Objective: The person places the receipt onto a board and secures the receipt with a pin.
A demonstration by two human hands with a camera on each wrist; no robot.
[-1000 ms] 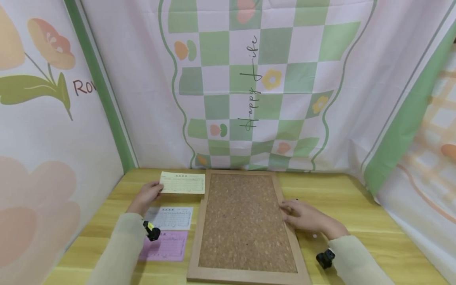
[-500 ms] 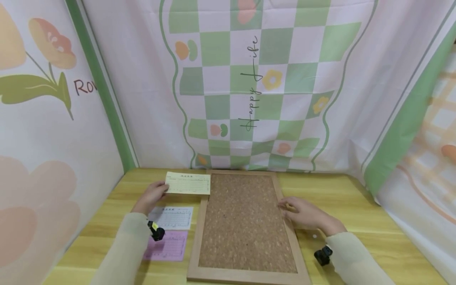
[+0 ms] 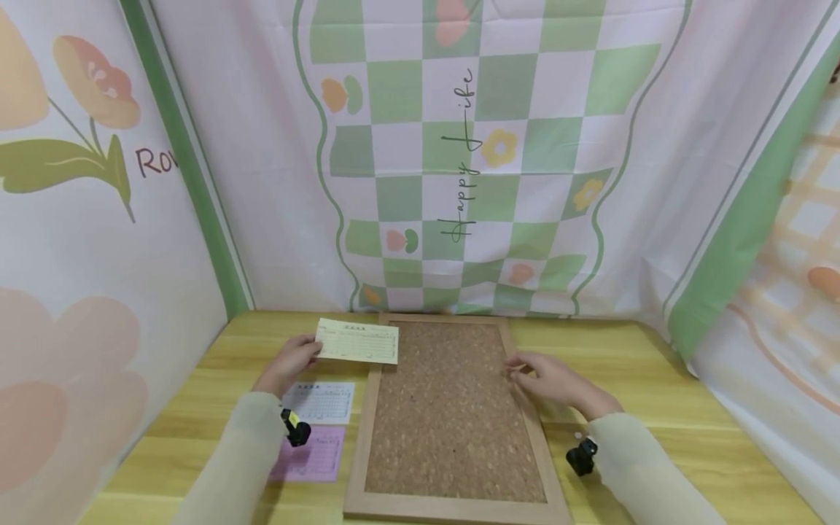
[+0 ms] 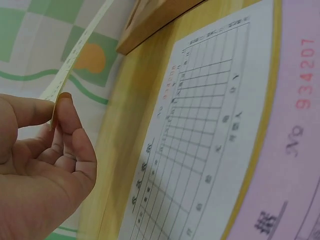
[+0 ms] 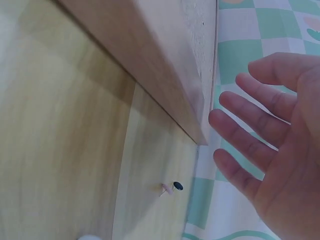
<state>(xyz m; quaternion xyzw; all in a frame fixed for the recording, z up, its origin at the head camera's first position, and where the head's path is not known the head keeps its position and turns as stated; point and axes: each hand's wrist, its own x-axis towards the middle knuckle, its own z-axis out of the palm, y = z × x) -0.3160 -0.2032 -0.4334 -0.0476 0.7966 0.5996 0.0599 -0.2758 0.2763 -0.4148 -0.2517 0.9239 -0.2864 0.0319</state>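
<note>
My left hand pinches a pale yellow receipt slip by its left edge, between thumb and fingertips. Raised above the table, the slip overlaps the upper left frame of the cork board in the head view. Seen nearly edge-on in the left wrist view, the yellow slip stands tilted in the fingers. My right hand hovers at the board's right edge, its fingertips overlapping the frame. In the right wrist view that hand has its fingers spread and loosely bent, with nothing between them.
A white receipt slip and a pink one lie left of the board, partly behind the left forearm. Right of the board, a dark push pin and a pinkish pin lie on the wooden table. A printed curtain hangs behind.
The left hand has carried the yellow slip rightward, from beside the board to over its left frame. My right hand has shifted slightly left and up over the board's right edge.
</note>
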